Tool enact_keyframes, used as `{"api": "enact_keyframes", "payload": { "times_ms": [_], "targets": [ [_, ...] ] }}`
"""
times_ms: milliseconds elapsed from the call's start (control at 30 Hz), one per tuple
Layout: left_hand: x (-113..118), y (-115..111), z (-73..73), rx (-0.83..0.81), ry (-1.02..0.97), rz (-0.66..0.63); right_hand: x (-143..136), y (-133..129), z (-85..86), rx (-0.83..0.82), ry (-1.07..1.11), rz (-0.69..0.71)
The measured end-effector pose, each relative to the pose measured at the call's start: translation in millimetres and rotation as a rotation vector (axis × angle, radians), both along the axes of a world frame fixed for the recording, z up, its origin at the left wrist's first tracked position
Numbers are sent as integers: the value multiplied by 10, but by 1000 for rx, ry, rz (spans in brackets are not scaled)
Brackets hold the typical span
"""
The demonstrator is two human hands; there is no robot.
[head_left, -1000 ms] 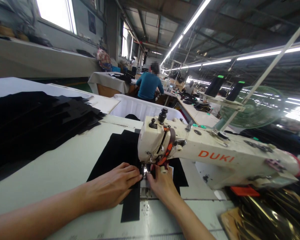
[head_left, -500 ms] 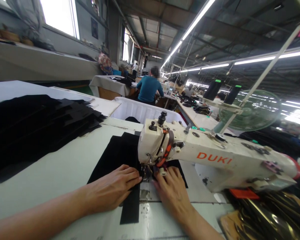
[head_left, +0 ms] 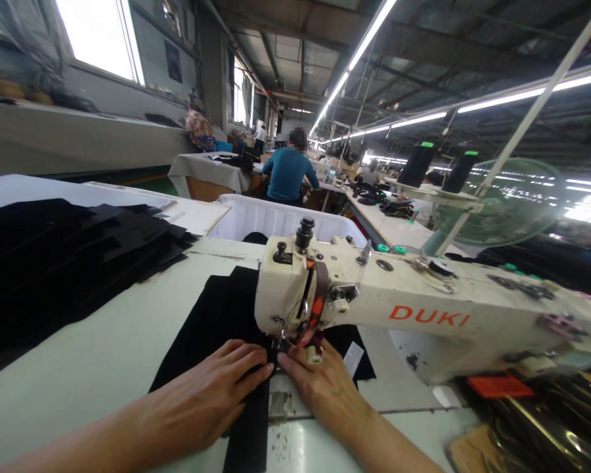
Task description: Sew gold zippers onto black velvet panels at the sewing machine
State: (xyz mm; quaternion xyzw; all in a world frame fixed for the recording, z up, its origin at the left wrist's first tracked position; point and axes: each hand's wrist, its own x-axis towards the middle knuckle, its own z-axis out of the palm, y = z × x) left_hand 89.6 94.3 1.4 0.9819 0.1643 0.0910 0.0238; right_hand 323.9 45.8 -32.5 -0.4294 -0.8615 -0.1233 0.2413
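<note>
A black fabric piece (head_left: 201, 322) lies under the head of a white sewing machine (head_left: 364, 289) lettered "DUKI". My left hand (head_left: 221, 387) rests flat on this cloth, left of the needle, fingers stretched toward the presser foot (head_left: 280, 345). Just right of the foot, my right hand (head_left: 320, 381) pinches the cloth at the seam; its farther fingers are partly hidden by the machine head. A black strip (head_left: 249, 427) of fabric runs toward me below the left fingers. Beside the right hand, a small white label (head_left: 353, 359) shows on the black cloth.
A large stack of black fabric pieces (head_left: 69, 263) covers the table's left side. Behind the machine stands a white plastic bin (head_left: 285, 213). Thread cones (head_left: 416, 164) and a green fan (head_left: 502, 203) are at right. A co-worker in a blue top (head_left: 286, 174) sits ahead.
The view has shifted closer to the machine. My right thumb and fingers have moved left, nearer the needle and my left fingertips. The white label now shows beside the right hand.
</note>
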Motion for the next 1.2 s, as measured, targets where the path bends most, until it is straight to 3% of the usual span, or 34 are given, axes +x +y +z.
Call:
{"api": "enact_keyframes", "payload": {
  "times_ms": [333,600,800,1200],
  "targets": [
    [-21,39,-34,99,-91,-76,17,39,-23,-42,92,47],
    [-52,44,-109,99,-141,-54,-1,20,-20,-50,105,53],
    [-44,70,-83,75,-137,-85,7,4,4,-84,147,55],
    [-78,129,-21,-10,-57,-98,-11,7,-131,-51,105,34]
  ]
}}
